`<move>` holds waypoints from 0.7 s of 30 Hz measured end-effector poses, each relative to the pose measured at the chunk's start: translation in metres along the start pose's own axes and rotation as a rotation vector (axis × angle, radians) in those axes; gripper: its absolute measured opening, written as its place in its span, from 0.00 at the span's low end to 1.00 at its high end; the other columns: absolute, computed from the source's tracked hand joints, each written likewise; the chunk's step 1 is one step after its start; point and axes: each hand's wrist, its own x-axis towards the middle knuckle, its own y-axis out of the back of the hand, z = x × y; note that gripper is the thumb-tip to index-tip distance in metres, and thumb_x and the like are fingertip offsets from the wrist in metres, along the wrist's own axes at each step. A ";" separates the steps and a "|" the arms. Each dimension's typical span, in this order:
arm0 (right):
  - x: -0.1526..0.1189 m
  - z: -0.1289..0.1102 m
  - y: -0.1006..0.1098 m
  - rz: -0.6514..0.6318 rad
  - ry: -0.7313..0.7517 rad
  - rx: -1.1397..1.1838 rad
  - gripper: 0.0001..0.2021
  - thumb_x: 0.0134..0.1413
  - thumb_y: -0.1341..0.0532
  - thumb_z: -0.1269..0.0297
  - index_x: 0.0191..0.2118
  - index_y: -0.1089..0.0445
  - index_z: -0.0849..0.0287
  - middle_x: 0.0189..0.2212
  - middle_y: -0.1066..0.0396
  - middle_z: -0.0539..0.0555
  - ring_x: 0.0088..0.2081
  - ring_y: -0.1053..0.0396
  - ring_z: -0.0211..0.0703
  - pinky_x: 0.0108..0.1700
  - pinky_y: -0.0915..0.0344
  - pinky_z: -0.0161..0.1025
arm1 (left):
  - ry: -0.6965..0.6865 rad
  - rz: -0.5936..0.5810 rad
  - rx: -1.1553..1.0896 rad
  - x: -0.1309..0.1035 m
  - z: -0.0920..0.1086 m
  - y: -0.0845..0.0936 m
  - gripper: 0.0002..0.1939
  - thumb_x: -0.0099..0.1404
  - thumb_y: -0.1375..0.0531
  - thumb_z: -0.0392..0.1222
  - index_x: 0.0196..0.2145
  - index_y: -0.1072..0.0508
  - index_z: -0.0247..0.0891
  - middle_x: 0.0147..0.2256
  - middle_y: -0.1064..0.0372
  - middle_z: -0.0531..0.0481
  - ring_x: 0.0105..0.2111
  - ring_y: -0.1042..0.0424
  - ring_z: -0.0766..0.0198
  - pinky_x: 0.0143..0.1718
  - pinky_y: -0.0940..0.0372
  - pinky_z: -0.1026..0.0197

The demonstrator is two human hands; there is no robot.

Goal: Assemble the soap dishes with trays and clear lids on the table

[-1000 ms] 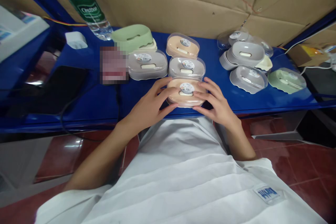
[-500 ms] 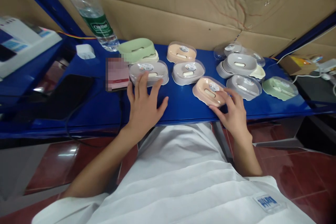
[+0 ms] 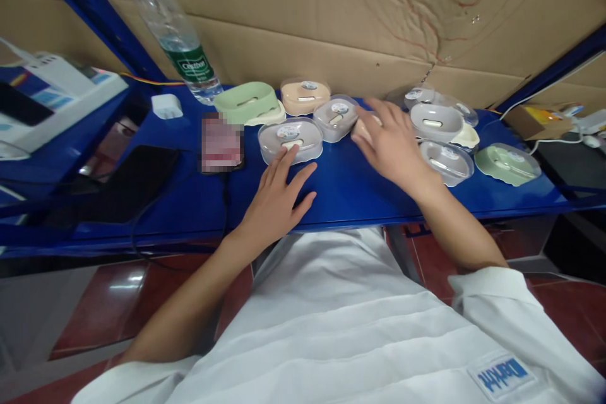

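Note:
My left hand (image 3: 279,192) has its fingers spread, and its fingertips reach the near edge of a grey soap box (image 3: 290,132) with a clear lid. My right hand (image 3: 391,142) curls over a peach soap box (image 3: 363,127), covering most of it. Just left of that box is another grey soap box (image 3: 335,118), turned at an angle. Behind stands a second peach soap box (image 3: 305,96) with a clear lid. A green soap box part (image 3: 247,103) leans on a cream piece (image 3: 267,115) at the left.
Grey soap boxes (image 3: 436,121) are grouped at the right, near a green soap box (image 3: 506,164). A water bottle (image 3: 189,60), a phone (image 3: 222,145) on a cable and a white charger (image 3: 166,106) stand left on the blue table (image 3: 348,192). Cardboard (image 3: 303,19) walls the back.
My right hand has pushed the peach box away from me and leftward, beside the angled grey box. The front grey box under my left fingertips sits farther right.

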 end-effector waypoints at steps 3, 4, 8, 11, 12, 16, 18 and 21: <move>0.061 -0.045 0.006 -0.099 0.316 0.181 0.23 0.80 0.44 0.59 0.73 0.33 0.56 0.75 0.36 0.62 0.74 0.40 0.62 0.73 0.41 0.63 | -0.048 0.003 -0.010 -0.001 0.001 0.002 0.23 0.82 0.43 0.44 0.70 0.30 0.36 0.75 0.45 0.26 0.77 0.42 0.35 0.74 0.41 0.29; 0.083 -0.061 0.003 -0.148 0.388 0.213 0.22 0.79 0.42 0.61 0.72 0.32 0.57 0.74 0.34 0.61 0.74 0.39 0.59 0.74 0.42 0.60 | -0.060 -0.003 -0.013 -0.001 0.002 0.002 0.22 0.82 0.43 0.44 0.69 0.29 0.36 0.74 0.43 0.27 0.75 0.40 0.35 0.74 0.41 0.29; 0.160 -0.114 -0.025 -0.302 0.463 0.208 0.24 0.75 0.36 0.68 0.71 0.32 0.63 0.72 0.32 0.60 0.73 0.37 0.58 0.74 0.43 0.58 | -0.110 -0.038 -0.039 -0.002 0.003 0.003 0.19 0.82 0.43 0.43 0.64 0.24 0.37 0.72 0.38 0.28 0.72 0.35 0.38 0.72 0.38 0.30; 0.194 -0.129 -0.047 -0.368 0.404 0.190 0.25 0.65 0.27 0.68 0.65 0.28 0.61 0.67 0.26 0.55 0.69 0.32 0.55 0.73 0.40 0.58 | -0.135 -0.064 -0.043 -0.002 0.003 0.004 0.18 0.82 0.43 0.42 0.63 0.23 0.37 0.71 0.37 0.29 0.71 0.34 0.39 0.71 0.37 0.31; 0.201 -0.130 -0.052 -0.395 0.381 0.175 0.26 0.62 0.24 0.65 0.63 0.27 0.60 0.66 0.24 0.54 0.67 0.30 0.54 0.72 0.38 0.57 | -0.135 -0.072 -0.044 -0.002 0.003 0.005 0.18 0.82 0.43 0.43 0.63 0.23 0.37 0.71 0.37 0.29 0.71 0.34 0.39 0.71 0.36 0.31; 0.213 -0.127 -0.065 -0.409 0.359 0.093 0.27 0.60 0.23 0.48 0.53 0.25 0.64 0.58 0.20 0.49 0.64 0.26 0.47 0.69 0.33 0.49 | -0.119 -0.096 -0.072 -0.001 0.003 0.005 0.17 0.81 0.43 0.44 0.62 0.22 0.39 0.70 0.35 0.32 0.68 0.31 0.41 0.70 0.35 0.32; 0.213 -0.125 -0.067 -0.354 0.371 0.092 0.23 0.62 0.25 0.50 0.47 0.26 0.65 0.54 0.18 0.48 0.61 0.24 0.44 0.67 0.32 0.43 | -0.118 -0.101 -0.077 -0.001 0.003 0.006 0.17 0.81 0.43 0.44 0.61 0.22 0.39 0.70 0.34 0.33 0.67 0.30 0.41 0.69 0.35 0.33; 0.210 -0.119 -0.062 -0.263 0.374 0.162 0.15 0.62 0.25 0.62 0.46 0.26 0.66 0.54 0.18 0.52 0.59 0.21 0.46 0.64 0.30 0.39 | -0.116 -0.103 -0.071 -0.001 0.003 0.005 0.17 0.82 0.43 0.44 0.60 0.21 0.38 0.69 0.34 0.32 0.65 0.29 0.41 0.68 0.33 0.34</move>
